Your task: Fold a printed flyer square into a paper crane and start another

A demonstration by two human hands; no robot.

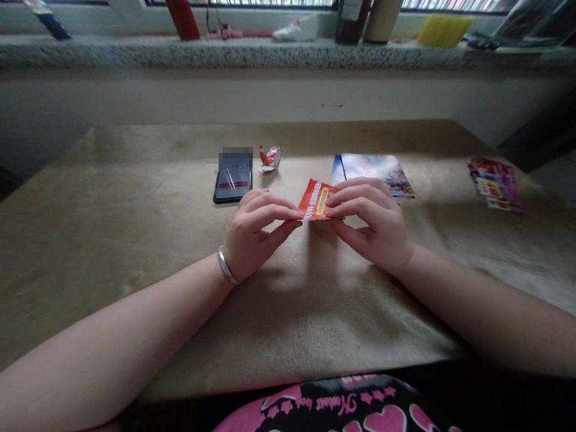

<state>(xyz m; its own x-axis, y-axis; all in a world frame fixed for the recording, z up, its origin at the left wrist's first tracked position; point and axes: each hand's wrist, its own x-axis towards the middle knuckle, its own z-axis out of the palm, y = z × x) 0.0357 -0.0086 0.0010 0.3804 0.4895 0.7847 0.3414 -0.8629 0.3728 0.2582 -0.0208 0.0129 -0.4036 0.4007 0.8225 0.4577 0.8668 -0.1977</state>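
Note:
Between my two hands is a small red printed paper piece [311, 201] with white lettering and a yellow strip, held just above the table. My left hand [263, 225] pinches its left corner between thumb and fingers, and a silver bangle circles that wrist. At the other end, my right hand [371, 219] has its fingers over the top and the thumb underneath. The right fingers cover part of the print. Behind the right hand lie glossy blue picture sheets [375, 171], partly hidden by it.
A phone [234, 177] lies left of centre, with a crumpled red and white scrap [270, 158] beside it. Purple and red printed packets [495, 185] rest at the right. The tan-covered table [135, 216] meets a wall under a stone windowsill [252, 57] holding bottles and a yellow block [444, 30].

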